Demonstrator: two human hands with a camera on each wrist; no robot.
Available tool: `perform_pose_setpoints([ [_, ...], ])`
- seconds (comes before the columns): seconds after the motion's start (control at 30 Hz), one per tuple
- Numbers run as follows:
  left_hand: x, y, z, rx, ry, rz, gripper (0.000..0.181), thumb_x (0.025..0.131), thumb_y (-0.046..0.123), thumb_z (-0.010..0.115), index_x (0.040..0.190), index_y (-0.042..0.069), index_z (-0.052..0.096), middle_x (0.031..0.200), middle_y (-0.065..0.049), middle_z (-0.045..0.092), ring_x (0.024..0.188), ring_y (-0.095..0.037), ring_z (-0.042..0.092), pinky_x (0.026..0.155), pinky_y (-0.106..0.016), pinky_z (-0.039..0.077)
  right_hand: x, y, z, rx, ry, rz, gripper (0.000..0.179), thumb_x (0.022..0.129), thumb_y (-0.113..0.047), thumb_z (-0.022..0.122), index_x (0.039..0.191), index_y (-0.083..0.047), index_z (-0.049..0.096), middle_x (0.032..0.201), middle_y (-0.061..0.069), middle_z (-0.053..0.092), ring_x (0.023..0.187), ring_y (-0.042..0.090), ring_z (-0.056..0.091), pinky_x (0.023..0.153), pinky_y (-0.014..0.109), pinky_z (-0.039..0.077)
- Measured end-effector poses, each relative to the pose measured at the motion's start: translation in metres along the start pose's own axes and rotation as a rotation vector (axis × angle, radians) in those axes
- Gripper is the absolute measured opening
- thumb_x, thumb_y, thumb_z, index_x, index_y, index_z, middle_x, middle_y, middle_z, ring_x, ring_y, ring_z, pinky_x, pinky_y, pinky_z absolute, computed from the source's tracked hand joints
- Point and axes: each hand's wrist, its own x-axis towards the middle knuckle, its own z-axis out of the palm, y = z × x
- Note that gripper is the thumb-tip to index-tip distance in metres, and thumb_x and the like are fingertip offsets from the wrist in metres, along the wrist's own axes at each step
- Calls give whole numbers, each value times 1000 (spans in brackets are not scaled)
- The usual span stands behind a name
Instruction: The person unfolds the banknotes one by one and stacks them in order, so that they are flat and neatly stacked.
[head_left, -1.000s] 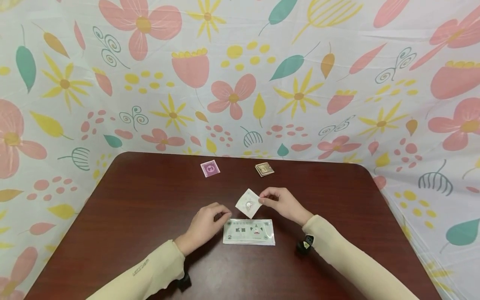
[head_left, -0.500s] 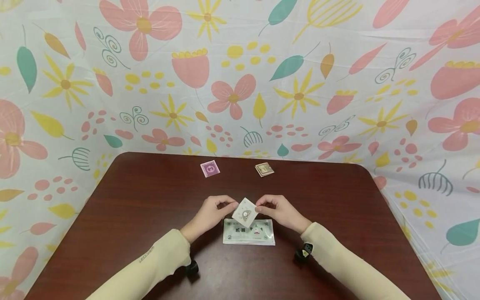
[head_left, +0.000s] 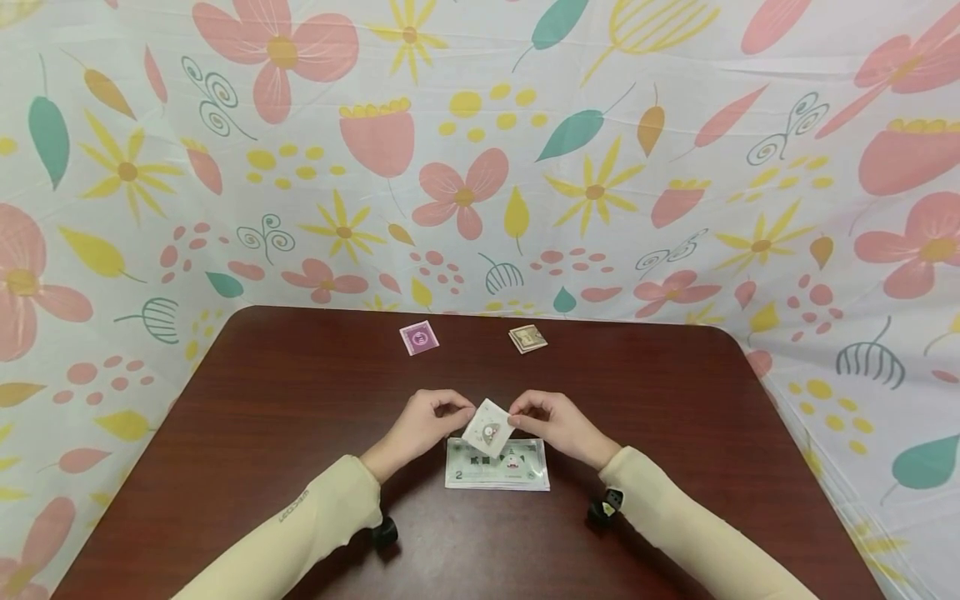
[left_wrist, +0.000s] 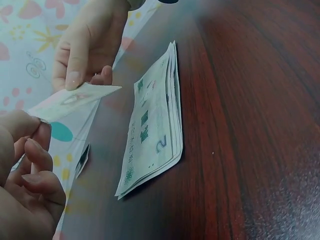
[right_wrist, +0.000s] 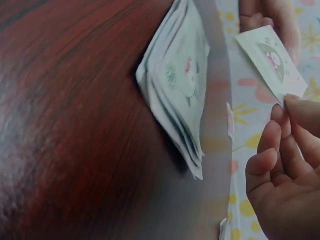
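Observation:
In the head view, a pale square of folded paper point(head_left: 488, 431) with a small cartoon print is held above the table, a corner pointing down. My left hand point(head_left: 422, 425) pinches its left corner between thumb and fingers. The opposite corner is pinched by my right hand point(head_left: 561, 422). In the left wrist view, the square point(left_wrist: 75, 101) stretches between both hands. Below and nearer to me lies a stack of pale green play banknotes point(head_left: 495, 477), marked with a 2; the square's lower tip covers part of its top edge in the head view.
Toward the back of the dark wooden table point(head_left: 315, 400) lie a purple square paper point(head_left: 419, 337) on the left and a small pile of brown square papers point(head_left: 528, 338) on the right. A flowered cloth point(head_left: 480, 167) hangs behind the table.
My left hand has moved up from beside the stack and taken the square's left corner. The square, held by my right hand throughout, has come slightly nearer and to the left.

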Motion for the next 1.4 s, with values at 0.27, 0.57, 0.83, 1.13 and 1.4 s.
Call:
perform_pose_setpoints([
  [0.27,2,0,3,43,-10,12,8,94,9,74,95,4,80,82,-3,75,70,-3,59,64,-20,48,2,-12,4,-110,14,-2,8,97,-20,76,103,-21,71,90,-8,68,84,11,63,74,28,52],
  [0.57,2,1,6,49,-29,-5,8,94,10,74,95,5,80,80,-1,74,69,-3,57,63,-19,47,4,-15,6,-156,54,-20,10,94,-17,79,94,-21,69,86,-9,65,82,13,60,72,26,49],
  [0.83,4,-2,5,-18,-61,-12,9,98,12,73,102,6,80,87,-4,75,66,-5,59,61,-21,50,3,-16,4,-154,33,-43,5,97,-20,76,96,-16,73,89,-9,67,83,13,61,74,31,51],
  [1.13,9,-2,7,-15,-51,27,9,96,7,74,102,5,80,90,-6,76,70,-6,59,63,-20,48,1,-15,3,-139,51,-66,5,96,-18,77,97,-21,73,92,-12,70,86,7,62,75,32,53],
  [1.4,7,-2,4,-101,-43,11,26,96,3,72,121,-2,70,87,-13,75,74,-42,64,63,-21,48,-3,-10,-3,-132,96,-84,13,94,-14,78,96,-27,75,94,-13,71,85,9,62,74,30,52],
])
